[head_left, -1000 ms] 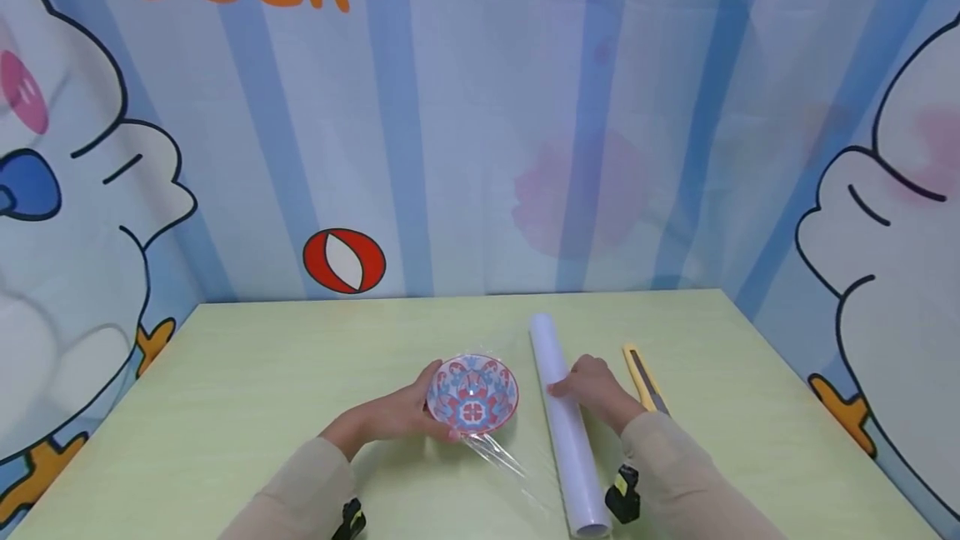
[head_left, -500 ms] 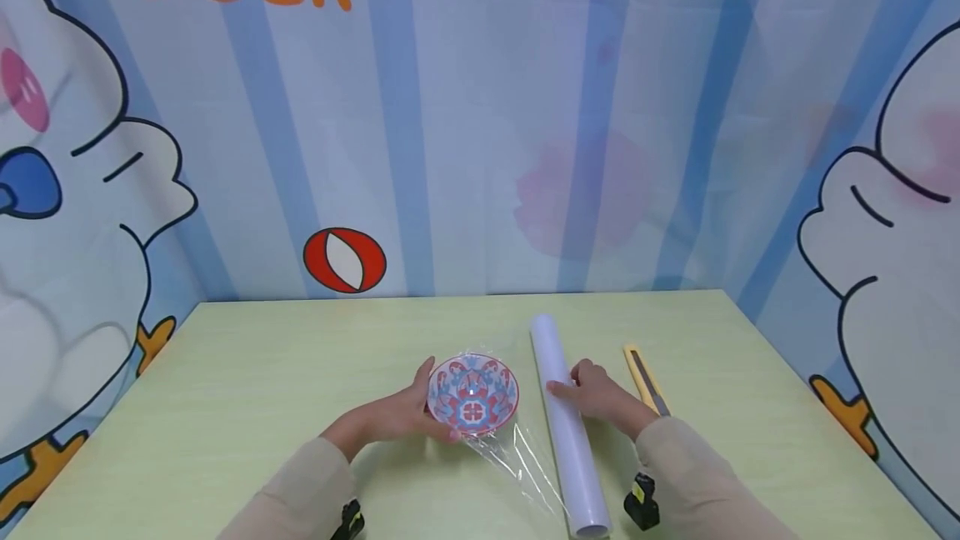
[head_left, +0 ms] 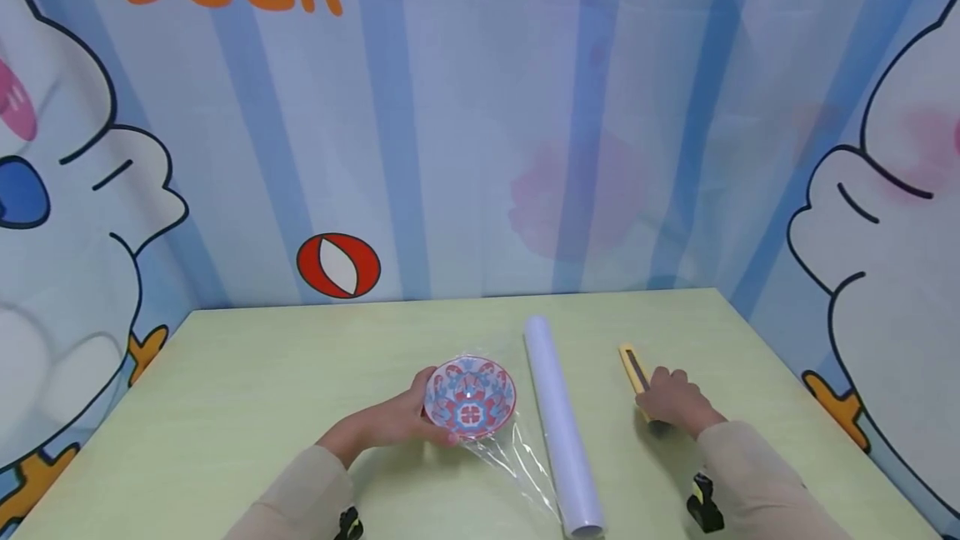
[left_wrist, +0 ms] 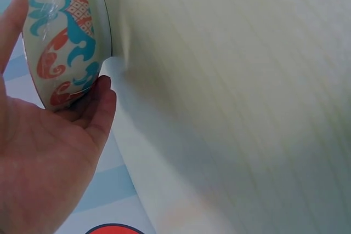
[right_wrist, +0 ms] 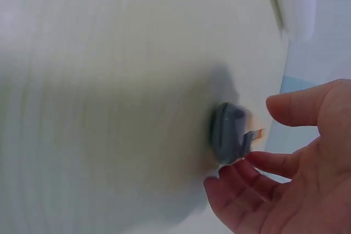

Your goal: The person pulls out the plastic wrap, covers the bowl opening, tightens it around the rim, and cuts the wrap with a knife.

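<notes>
My left hand (head_left: 405, 419) grips the left side of a bowl (head_left: 470, 398) patterned in red and blue. The left wrist view shows the fingers and thumb spread round the bowl's outer wall (left_wrist: 66, 42). Clear plastic film (head_left: 517, 461) wraps about the bowl and stretches toward a long pale roll of cling film (head_left: 562, 432) lying to its right. My right hand (head_left: 675, 398) is at a yellow utility knife (head_left: 636, 369) on the table. In the right wrist view its fingers touch the knife's dark end (right_wrist: 230, 132), while the thumb stands apart from it.
The pale green table (head_left: 262, 407) ends at a back edge against a blue striped cloth (head_left: 480, 148) printed with cartoon figures. The cling film roll lies between the bowl and the knife.
My right hand has let go of the cling film roll and moved right to the utility knife. The left hand keeps its grip on the bowl.
</notes>
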Demonstrator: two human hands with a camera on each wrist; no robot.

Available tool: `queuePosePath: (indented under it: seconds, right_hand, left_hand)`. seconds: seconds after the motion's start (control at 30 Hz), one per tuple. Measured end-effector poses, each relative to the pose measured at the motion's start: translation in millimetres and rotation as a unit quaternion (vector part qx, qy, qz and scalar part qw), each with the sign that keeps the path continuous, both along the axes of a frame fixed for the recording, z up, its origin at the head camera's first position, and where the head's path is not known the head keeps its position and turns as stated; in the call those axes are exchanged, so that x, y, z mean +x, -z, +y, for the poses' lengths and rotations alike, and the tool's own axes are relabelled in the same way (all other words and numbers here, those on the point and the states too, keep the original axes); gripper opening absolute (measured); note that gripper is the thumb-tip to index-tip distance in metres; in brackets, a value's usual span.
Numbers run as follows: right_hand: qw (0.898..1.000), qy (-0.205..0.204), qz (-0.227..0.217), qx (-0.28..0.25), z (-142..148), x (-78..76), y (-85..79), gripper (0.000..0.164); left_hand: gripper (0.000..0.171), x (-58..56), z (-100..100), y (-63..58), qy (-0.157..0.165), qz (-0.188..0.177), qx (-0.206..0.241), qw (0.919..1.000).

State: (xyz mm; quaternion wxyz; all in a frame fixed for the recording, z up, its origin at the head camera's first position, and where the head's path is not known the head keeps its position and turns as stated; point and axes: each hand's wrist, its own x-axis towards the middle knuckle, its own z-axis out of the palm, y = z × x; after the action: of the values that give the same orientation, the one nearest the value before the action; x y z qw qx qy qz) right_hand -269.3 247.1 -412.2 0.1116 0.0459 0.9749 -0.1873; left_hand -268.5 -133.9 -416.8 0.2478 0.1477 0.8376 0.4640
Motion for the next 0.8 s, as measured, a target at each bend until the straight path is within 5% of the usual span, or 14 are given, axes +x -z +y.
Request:
queuePosePath:
  seconds: [0.67,0.8]
  right_hand:
    - [0.997,0.009,0.000,-0.081,2.6,-3.0,14.8,0.023]
    - [0.984,0.015,0.007,-0.179,-2.8,-0.2,12.4,0.022]
  left_hand:
    - [0.103,0.5,-2.4,-0.5,-0.001,0.008,-0.008,0.9999]
    - [0.104,0.0,-3.2,0.3,0.002,0.008,-0.008,0.9999]
